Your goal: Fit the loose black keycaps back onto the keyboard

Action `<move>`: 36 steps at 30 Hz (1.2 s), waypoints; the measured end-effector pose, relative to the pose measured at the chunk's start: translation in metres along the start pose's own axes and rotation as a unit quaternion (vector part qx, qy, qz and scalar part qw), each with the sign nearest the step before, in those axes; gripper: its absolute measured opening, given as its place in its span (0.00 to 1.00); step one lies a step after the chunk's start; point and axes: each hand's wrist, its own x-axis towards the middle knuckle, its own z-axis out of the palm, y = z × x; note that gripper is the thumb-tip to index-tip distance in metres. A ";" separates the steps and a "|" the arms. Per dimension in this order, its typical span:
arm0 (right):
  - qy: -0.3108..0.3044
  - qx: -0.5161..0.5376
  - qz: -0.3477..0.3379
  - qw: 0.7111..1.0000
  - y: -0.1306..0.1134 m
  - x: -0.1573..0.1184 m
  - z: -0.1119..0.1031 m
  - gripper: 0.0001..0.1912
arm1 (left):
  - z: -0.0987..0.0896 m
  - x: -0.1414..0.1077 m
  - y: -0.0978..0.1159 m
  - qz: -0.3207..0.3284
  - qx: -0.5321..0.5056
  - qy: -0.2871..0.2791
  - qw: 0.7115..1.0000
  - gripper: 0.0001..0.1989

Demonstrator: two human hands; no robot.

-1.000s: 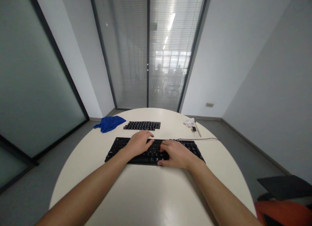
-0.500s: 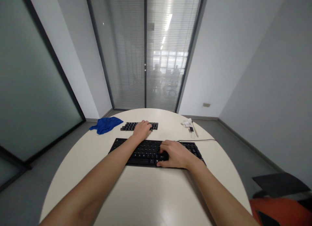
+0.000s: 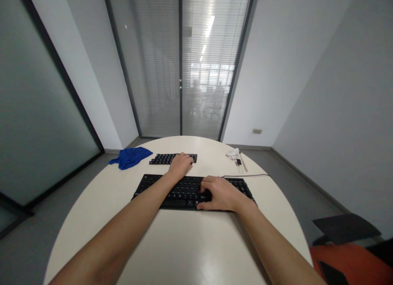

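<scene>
A black keyboard (image 3: 178,192) lies across the middle of the round table, many of its keys in place. My right hand (image 3: 219,193) rests on its right part, thumb and curved fingers apart, with dark keys showing in the gap. My left hand (image 3: 181,166) reaches past the keyboard's far edge to the rows of loose black keycaps (image 3: 164,159). Its fingers are bent together at the right end of these rows, and a dark keycap seems to be at the fingertips. My left forearm covers part of the keyboard's left side.
On the table (image 3: 172,244), a crumpled blue cloth (image 3: 130,157) lies at the far left. A white crumpled tissue (image 3: 232,153) and a thin stick (image 3: 243,162) lie at the far right. The keyboard's cable (image 3: 251,175) runs rightward. A red-seated chair (image 3: 353,262) stands at the right.
My left hand has shifted slightly right over the loose keycaps. My right hand stays in place on the keyboard. The whole view has shifted a little.
</scene>
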 end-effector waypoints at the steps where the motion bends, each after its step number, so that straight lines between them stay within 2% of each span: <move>1: 0.002 0.003 0.000 1.000 0.001 0.000 0.000 0.20 | -0.004 -0.004 0.003 0.002 -0.008 0.007 1.000 0.05; 6: 0.010 0.011 0.000 1.000 0.002 0.001 0.001 0.16 | -0.018 -0.037 0.020 -0.007 -0.060 0.046 0.997 0.09; 10: 0.020 0.025 0.007 0.999 0.004 0.003 0.004 0.04 | -0.012 -0.070 0.028 -0.044 -0.212 0.078 0.973 0.06; 12: 0.027 0.043 0.017 0.999 0.006 0.004 0.006 0.05 | -0.009 -0.080 0.029 -0.067 -0.254 0.082 0.961 0.05; 13: 0.033 0.051 0.022 0.998 0.007 0.004 0.008 0.05 | -0.008 -0.084 0.029 -0.056 -0.269 0.071 0.959 0.05; 20: 0.060 0.083 0.043 0.994 0.009 0.006 0.016 0.09 | -0.010 -0.083 0.025 -0.058 -0.421 0.030 0.905 0.06; 23: 0.063 0.084 0.048 0.993 0.008 0.006 0.016 0.10 | -0.011 -0.083 0.024 -0.072 -0.446 0.022 0.892 0.06; 30: 0.061 0.075 0.041 0.994 0.008 0.007 0.016 0.10 | -0.013 -0.084 0.024 -0.082 -0.452 0.012 0.888 0.07; 36: 0.089 0.067 0.014 0.994 0.010 0.006 0.016 0.10 | -0.009 -0.086 0.026 -0.066 -0.395 0.013 0.916 0.06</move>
